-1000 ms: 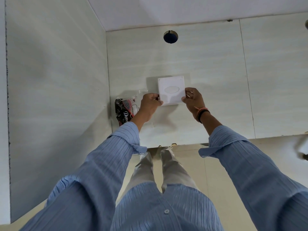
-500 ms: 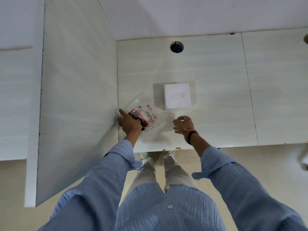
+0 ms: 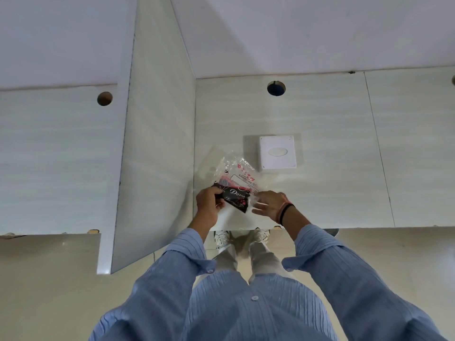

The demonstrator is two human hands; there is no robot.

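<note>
A crumpled plastic tissue packet, clear at the top and black with red print at the bottom, is held up in front of the tiled wall. My left hand grips its lower left corner. At the packet's right edge, my right hand, which wears a pink and a black wristband, pinches the clear plastic. A white square tissue dispenser with an oval slot is mounted on the wall just above and to the right of the packet, and neither hand touches it.
A tiled partition juts out from the wall close on my left. Round holes sit high in the wall, one above the dispenser and one beyond the partition. Beige floor and my shoes lie below.
Both hands left the dispenser and came down. The left hand picked up the packet from the corner, and the right hand has now joined it on the packet. The view pulled back.
</note>
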